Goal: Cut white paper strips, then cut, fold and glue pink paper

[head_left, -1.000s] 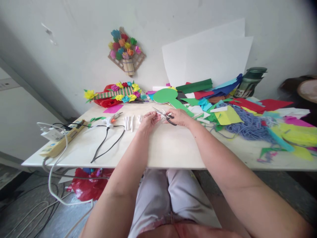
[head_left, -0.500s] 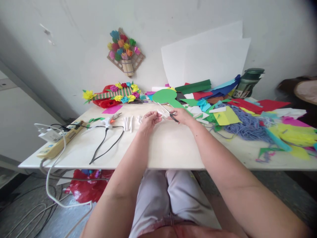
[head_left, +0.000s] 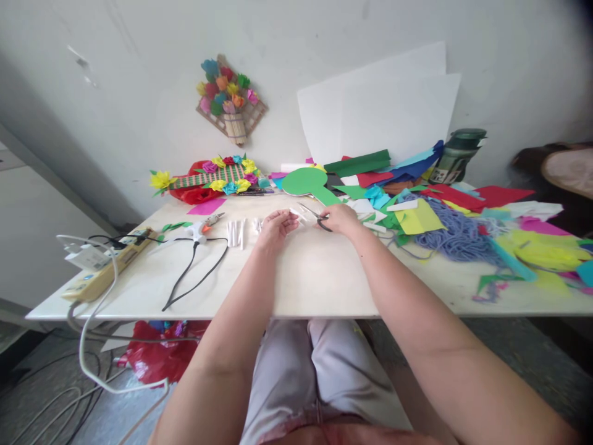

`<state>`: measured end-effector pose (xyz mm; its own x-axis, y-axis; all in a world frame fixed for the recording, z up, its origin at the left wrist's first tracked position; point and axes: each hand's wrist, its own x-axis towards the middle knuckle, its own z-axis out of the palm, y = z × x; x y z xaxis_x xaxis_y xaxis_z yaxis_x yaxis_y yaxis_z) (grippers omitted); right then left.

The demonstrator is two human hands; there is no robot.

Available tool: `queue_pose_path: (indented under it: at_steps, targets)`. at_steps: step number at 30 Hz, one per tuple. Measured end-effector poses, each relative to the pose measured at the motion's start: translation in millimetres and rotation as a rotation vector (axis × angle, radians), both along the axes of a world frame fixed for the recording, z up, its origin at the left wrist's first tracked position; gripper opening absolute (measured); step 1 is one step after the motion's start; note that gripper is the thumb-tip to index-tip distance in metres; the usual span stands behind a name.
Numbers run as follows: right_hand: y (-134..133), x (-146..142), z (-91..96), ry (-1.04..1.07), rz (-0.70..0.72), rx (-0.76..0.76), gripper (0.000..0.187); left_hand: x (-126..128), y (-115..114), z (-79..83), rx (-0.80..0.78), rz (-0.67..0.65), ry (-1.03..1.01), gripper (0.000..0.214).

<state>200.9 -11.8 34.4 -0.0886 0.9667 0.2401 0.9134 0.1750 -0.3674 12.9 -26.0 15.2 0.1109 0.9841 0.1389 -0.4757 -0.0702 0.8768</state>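
My right hand [head_left: 339,219] grips a pair of scissors [head_left: 315,214] by its dark handles, with the blades pointing up and left. Between the fingers of my left hand [head_left: 278,228] is a small white paper piece [head_left: 295,214], held just left of the blades. More white bits lie between the two hands, too small to tell apart. To the left of my left hand, several white paper rolls [head_left: 236,234] lie side by side on the table. A green paper cutout [head_left: 304,182] with a round end lies beyond the hands.
At the left are a white glue gun [head_left: 198,231] with a black cord and a power strip [head_left: 109,266]. Colored paper scraps [head_left: 420,224], blue-grey yarn [head_left: 454,232] and a dark bottle [head_left: 456,157] crowd the right. A flower-decorated piece [head_left: 208,178] stands at the back left.
The scissor blades have swung lower and away from the white piece in my left hand. My left fingers have shifted, and more of the white piece shows. The whole view has moved slightly.
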Motion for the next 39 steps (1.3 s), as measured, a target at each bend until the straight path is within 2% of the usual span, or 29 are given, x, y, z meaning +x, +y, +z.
queue_pose_path:
  at_steps: [2,6,9,11,13,15,19,22,25,29,34,39]
  targets:
    - [-1.2,0.1,1.1,-0.111,-0.031,0.036,0.038,0.0,0.1,0.3,-0.003,0.003,0.006,0.007]
    - [-5.3,0.1,4.0,-0.198,-0.01,-0.001,0.037,-0.1,-0.2,0.7,-0.011,0.012,0.027,0.01]
    - [-6.2,0.5,5.6,-0.188,0.028,-0.071,0.037,-0.4,-0.6,0.8,-0.008,0.012,0.019,0.014]
    - [-5.4,0.0,6.3,-0.126,0.059,-0.049,0.031,-0.7,-0.8,0.6,0.004,0.008,0.013,0.017]
    - [-4.6,-2.1,6.8,0.015,0.091,0.024,0.02,-1.1,-0.5,0.0,0.024,0.011,0.035,0.019]
    - [-5.4,-6.0,7.5,0.288,0.139,-0.004,0.019,-1.6,0.2,-1.2,0.048,0.026,0.08,0.021]
    - [-12.9,-16.0,8.9,0.933,0.358,-0.423,0.031,-2.3,1.6,-3.7,0.101,0.05,0.15,0.023]
    - [-18.2,-20.8,8.9,1.116,0.469,-0.614,0.025,-2.1,0.8,-3.9,0.119,0.043,0.184,0.022]
    - [-18.5,-22.9,6.7,1.154,0.4,-0.602,0.015,-0.9,-1.3,-2.3,0.121,0.004,0.183,0.024]
    - [-14.6,-23.8,1.9,1.126,0.353,-0.532,0.018,1.1,-2.7,-0.7,0.118,-0.027,0.16,0.028]
    - [-14.2,-24.3,-0.3,0.986,0.361,-0.453,0.017,2.8,-1.3,-1.8,0.088,0.003,0.195,0.029]
    - [-18.6,-26.3,4.4,0.85,0.286,-0.366,0.016,4.0,0.0,-3.7,0.072,0.001,0.213,0.027]
